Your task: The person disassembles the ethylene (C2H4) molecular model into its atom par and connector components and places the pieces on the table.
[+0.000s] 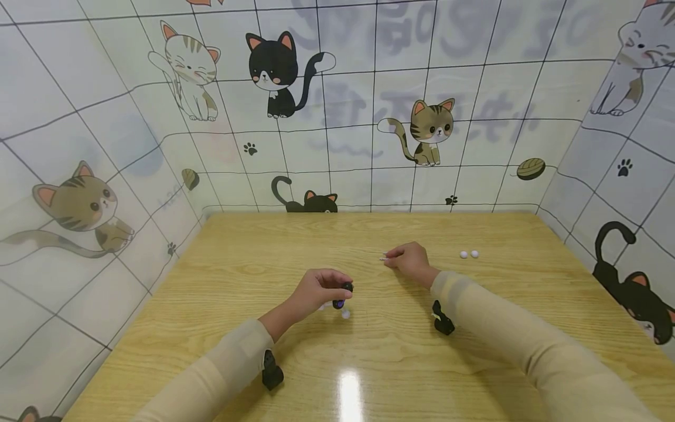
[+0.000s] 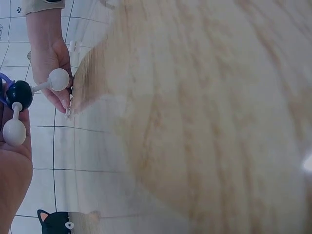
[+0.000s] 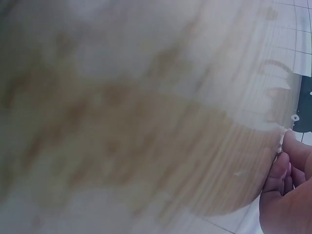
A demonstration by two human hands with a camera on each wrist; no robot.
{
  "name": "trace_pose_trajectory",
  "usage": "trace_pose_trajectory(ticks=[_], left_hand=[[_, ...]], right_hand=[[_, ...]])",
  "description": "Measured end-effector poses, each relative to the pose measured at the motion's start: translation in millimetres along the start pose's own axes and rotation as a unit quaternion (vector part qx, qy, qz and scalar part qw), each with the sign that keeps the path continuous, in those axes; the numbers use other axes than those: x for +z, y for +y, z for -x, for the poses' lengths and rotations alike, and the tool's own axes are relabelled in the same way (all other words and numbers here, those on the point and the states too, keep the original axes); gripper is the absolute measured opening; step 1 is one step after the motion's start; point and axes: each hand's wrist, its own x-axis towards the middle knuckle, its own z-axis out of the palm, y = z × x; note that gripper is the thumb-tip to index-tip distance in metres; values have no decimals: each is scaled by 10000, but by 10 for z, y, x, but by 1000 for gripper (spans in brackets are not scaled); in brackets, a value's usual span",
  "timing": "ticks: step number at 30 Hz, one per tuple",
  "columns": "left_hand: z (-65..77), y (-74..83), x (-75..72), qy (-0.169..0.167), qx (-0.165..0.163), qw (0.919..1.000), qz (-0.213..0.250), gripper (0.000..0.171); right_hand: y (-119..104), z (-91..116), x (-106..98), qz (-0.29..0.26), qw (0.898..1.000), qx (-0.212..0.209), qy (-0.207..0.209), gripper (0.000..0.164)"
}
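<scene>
My left hand (image 1: 316, 290) holds a ball-and-stick molecular model above the table, pinched by a black ball (image 1: 347, 286). In the left wrist view, white balls (image 2: 59, 79) stick out from a black ball (image 2: 19, 95) on short white rods, and a purple curved link (image 2: 4, 78) joins it at the side. Further forward and right, my right hand (image 1: 410, 261) is low at the tabletop. Its thumb and fingertips pinch a small white connector piece (image 1: 384, 258), mostly covered by the fingers in the right wrist view.
Two loose white balls (image 1: 463, 254) lie on the wooden table (image 1: 253, 246), right of my right hand. Another small white piece (image 2: 73, 46) shows beyond the right hand in the left wrist view. Cat-patterned cloth walls (image 1: 348, 140) enclose the table at the back and sides.
</scene>
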Motion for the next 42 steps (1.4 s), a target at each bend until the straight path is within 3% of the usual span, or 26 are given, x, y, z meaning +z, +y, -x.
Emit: trace_pose_trajectory(ticks=[6,12,25,42], left_hand=[[-10,-8,-3,64,-102,9999,-58,37],[-12,-2,4,71,-140,9999,-50,29],[-17,6,5,3,39,9999,-163,39],[-36,-48,25,-164,11,9997,206,40]], right_hand=[[-1,19,-26,-142,9999,17,-74,20],[-8,56,-49,-128,9999,5,-33,22],[-135,178,-92,-237,9997,-56,9,22],[-134,254,-60,-771,9968,-48,-206,23]])
